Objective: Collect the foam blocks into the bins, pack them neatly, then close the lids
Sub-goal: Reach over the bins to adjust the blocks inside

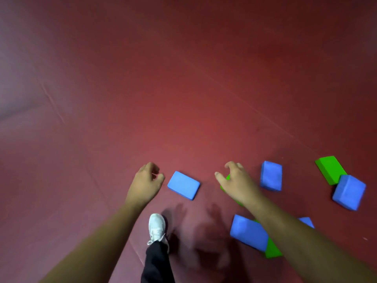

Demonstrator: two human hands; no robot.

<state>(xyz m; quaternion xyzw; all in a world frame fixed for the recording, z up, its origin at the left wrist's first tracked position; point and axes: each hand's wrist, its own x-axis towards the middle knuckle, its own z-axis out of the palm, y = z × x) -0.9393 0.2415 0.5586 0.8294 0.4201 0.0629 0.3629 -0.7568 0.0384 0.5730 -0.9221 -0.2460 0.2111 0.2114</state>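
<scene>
On the red floor [183, 99] beyond a white shoe [157, 227], no bin in view, the left grip [145, 180] and right grip [236, 180] hang half-curled and empty beside a flat blue block [183, 185], the right above a green block [227, 178], apparently poised to gather both.

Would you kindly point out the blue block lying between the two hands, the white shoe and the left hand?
blue block [183, 184], head view, middle of its top face.
white shoe [156, 226], head view, on the laces.
left hand [145, 180], head view, back of the hand.
</scene>
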